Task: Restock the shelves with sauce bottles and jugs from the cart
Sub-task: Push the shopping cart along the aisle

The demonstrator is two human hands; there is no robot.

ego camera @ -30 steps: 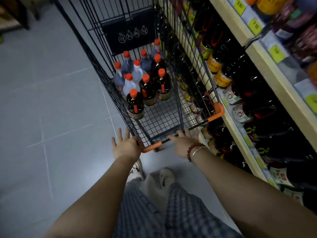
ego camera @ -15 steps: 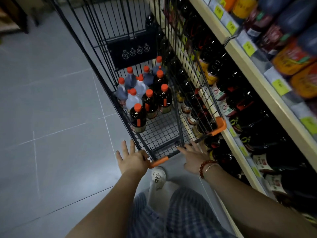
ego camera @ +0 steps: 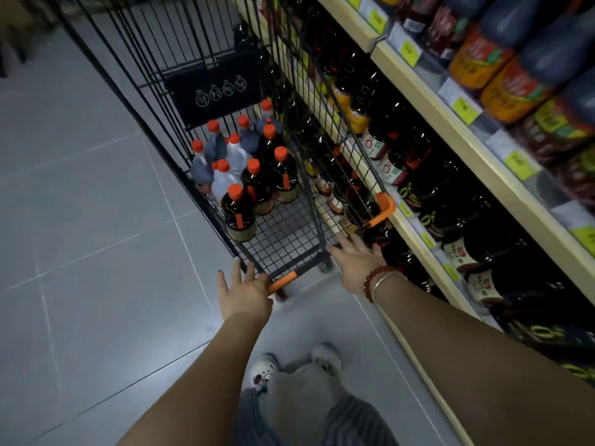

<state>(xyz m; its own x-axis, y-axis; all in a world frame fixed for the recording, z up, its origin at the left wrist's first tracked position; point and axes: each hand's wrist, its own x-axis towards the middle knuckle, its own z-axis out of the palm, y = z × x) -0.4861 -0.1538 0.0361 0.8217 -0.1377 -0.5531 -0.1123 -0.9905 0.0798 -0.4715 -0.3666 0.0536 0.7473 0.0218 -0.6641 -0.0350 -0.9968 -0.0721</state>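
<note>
- The left hand's fingers [ego camera: 237, 270] were straight and spread wide, holding nothing, and pointed at the cart's near corner.
- The left hand [ego camera: 246, 296] was back-up, right at the orange end of the handle [ego camera: 283, 279]. Whether palm or thumb touched it could not be told.
- The right hand's fingers [ego camera: 356, 243] were likewise straight and fanned wide, holding nothing.
- The right hand [ego camera: 357, 265] lay over the handle's dark middle stretch and hid it. Contact there could not be told either.
- A bracelet [ego camera: 375, 278] of red beads and a thin pale band circled the right wrist.
- The cart [ego camera: 180, 101], of black wire, stood just ahead of both hands, with its right side close along the shelves.
- The bottles [ego camera: 238, 214] stood upright in a tight cluster on the cart's mesh bottom, toward its left side. Some were dark, some pale, and all had orange caps.
- The shelves [ego camera: 483, 149], with pale edges, ran along the right.
- Dark jugs [ego camera: 412, 156] packed the lower tiers.
- Blurred goods with orange and red labels filled the top tier.
- Yellow tags [ego camera: 463, 107] were fixed along the shelf edges.
- The floor [ego camera: 96, 220], of grey tile, stretched to the left of the cart.
- Pale shoes [ego camera: 264, 371] showed between the forearms, beneath the hands.
</note>
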